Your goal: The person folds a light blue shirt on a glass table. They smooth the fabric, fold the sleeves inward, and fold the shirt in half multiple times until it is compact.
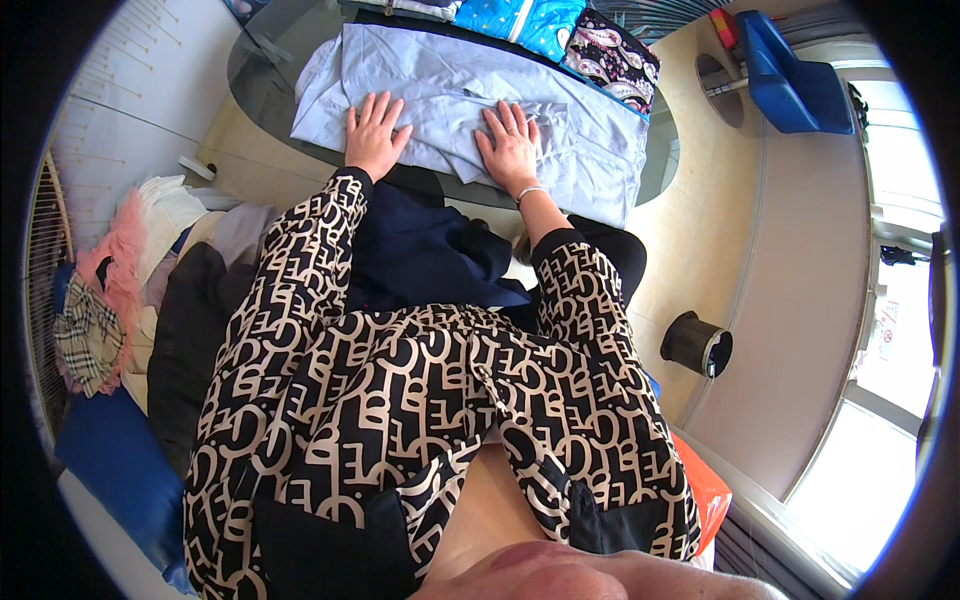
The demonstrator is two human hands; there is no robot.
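A light blue-grey cloth garment [442, 75] lies spread across an oval glass table [262, 82] in front of me, with creases and a few bunched folds near its middle. My left hand [373, 136] rests palm down on its left part, fingers apart. Farther right, my right hand [510, 146] also presses flat on the cloth beside a rumpled fold, a ring and a bracelet on it. Neither hand grips anything. A dark navy cloth [427, 247] lies over my lap below the table edge.
Folded clothes lie at the table's far side: a bright blue patterned garment [517, 22] and a black paisley one [613, 60]. Piled clothes [161, 232] cover a blue seat [120, 442] at left. A wastebasket [696, 343] and a blue chair [795, 82] stand at right.
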